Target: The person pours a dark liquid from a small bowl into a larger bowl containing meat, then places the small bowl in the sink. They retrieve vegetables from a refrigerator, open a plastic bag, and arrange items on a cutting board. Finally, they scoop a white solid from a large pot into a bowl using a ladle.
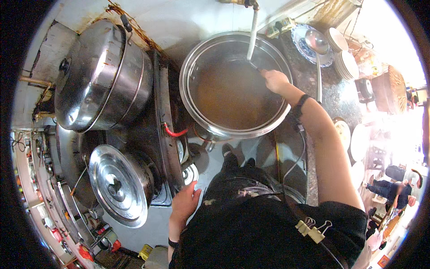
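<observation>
Before me stands a large round steel pot [235, 132], wide open at the top, with cloudy brownish liquid [231, 97] in it and haze over the surface. My right hand [276, 80] is over the pot's right side, closed around the handle of a utensil [254, 66]; its far end is in or near the liquid and cannot be made out. A pale ribbed hose [253, 33] hangs from a brass tap [240, 2] down over the pot, its end close to the utensil. Low at my left side is my left hand [186, 200], holding nothing, thumb apart from the fingers.
At left stand a big lidded steel pot [100, 77] and a smaller pot with a shiny lid [117, 186]. On the right counter [336, 97] are a steel ladle [316, 42] on a patterned plate [300, 37] and stacked bowls [346, 65]. People [393, 191] are far off at right.
</observation>
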Demonstrator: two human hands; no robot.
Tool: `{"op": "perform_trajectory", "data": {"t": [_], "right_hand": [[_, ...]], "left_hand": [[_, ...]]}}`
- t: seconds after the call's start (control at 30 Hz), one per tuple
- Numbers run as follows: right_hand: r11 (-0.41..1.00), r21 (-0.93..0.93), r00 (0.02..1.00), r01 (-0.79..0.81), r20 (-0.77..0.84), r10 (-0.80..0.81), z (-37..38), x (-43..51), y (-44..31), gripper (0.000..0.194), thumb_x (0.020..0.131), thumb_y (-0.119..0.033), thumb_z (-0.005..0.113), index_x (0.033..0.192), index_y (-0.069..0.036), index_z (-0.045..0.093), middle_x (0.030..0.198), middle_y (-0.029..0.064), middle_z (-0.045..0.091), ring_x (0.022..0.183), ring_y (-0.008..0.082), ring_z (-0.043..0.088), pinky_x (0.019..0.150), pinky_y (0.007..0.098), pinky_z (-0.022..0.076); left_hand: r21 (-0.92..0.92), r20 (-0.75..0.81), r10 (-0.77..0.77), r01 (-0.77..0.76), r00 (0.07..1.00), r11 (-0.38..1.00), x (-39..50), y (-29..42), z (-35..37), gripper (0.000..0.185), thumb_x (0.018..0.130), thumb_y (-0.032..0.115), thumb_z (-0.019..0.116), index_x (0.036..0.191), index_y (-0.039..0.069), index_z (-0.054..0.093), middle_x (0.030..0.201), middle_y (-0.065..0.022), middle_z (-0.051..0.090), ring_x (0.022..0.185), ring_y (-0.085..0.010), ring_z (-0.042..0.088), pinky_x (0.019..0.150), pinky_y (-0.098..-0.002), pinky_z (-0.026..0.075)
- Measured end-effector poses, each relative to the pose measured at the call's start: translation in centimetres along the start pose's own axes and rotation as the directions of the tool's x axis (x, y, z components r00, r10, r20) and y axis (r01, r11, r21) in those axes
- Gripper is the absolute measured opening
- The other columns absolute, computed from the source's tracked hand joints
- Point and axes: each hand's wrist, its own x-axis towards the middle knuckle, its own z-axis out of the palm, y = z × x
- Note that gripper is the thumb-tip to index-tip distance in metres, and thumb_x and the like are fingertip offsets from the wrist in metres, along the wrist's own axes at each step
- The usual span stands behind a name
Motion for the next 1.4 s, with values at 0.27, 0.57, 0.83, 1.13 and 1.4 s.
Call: {"op": "perform_trajectory", "data": {"t": [0.27,0.57,0.83,1.13,1.4], "right_hand": [[0.920,-0.388,0.992,0.054,-0.082,-0.093,1.0,6.4,0.2,0.025,0.091,-0.011,0.052,0.109,-0.006,0.069,0.118,0.0133,0.067,0.103,0.0293,0.068,0.082,0.0409,0.0564],[0.869,-0.476,0.957,0.135,0.289,0.010,-3.0,5.9,2.4,0.019,0.081,-0.009,0.067,0.098,-0.006,0.075,0.105,0.0105,0.073,0.096,0.0310,0.070,0.076,0.0439,0.0567],[0.967,-0.046,0.568,-0.250,0.802,0.185,0.3,4.1,3.5,0.008,0.080,-0.010,0.065,0.081,-0.002,0.068,0.084,0.0135,0.070,0.075,0.0249,0.067,0.065,0.0415,0.0538],[0.722,0.450,0.478,-0.526,0.858,-0.187,7.9,-1.1,-0.2,0.018,0.085,-0.019,0.064,0.074,-0.006,0.060,0.067,0.0084,0.060,0.053,0.0178,0.057,0.048,0.0306,0.0485],[0.567,0.776,0.531,-0.277,0.615,-0.582,16.6,2.4,-3.8,0.016,0.088,-0.019,0.066,0.078,-0.007,0.060,0.068,0.0041,0.061,0.056,0.0179,0.059,0.050,0.0285,0.0511]], "left_hand": [[-0.027,0.023,-0.111,0.112,0.994,0.993,-0.5,-0.7,0.1,0.040,0.094,0.035,0.058,0.127,0.012,0.056,0.097,-0.0129,0.068,0.088,-0.0323,0.067,0.075,-0.0447,0.052],[-0.153,0.052,-0.138,0.144,0.989,0.978,0.1,-0.7,-0.4,0.041,0.092,0.031,0.063,0.126,0.010,0.058,0.099,-0.0118,0.067,0.075,-0.0271,0.066,0.069,-0.0386,0.051],[-0.179,0.096,-0.173,0.188,0.980,0.966,0.0,-2.1,0.1,0.044,0.092,0.032,0.064,0.128,0.008,0.057,0.096,-0.0117,0.067,0.070,-0.0244,0.064,0.067,-0.0361,0.050],[-0.152,0.069,-0.042,0.053,0.997,0.987,1.6,-2.1,-0.6,0.044,0.092,0.031,0.064,0.129,0.009,0.057,0.096,-0.0119,0.067,0.072,-0.0255,0.064,0.069,-0.0366,0.050],[-0.109,0.140,-0.063,0.079,0.988,0.991,2.9,-0.7,-1.3,0.045,0.091,0.032,0.063,0.128,0.007,0.057,0.096,-0.0122,0.067,0.077,-0.0269,0.064,0.072,-0.0371,0.050]]}}
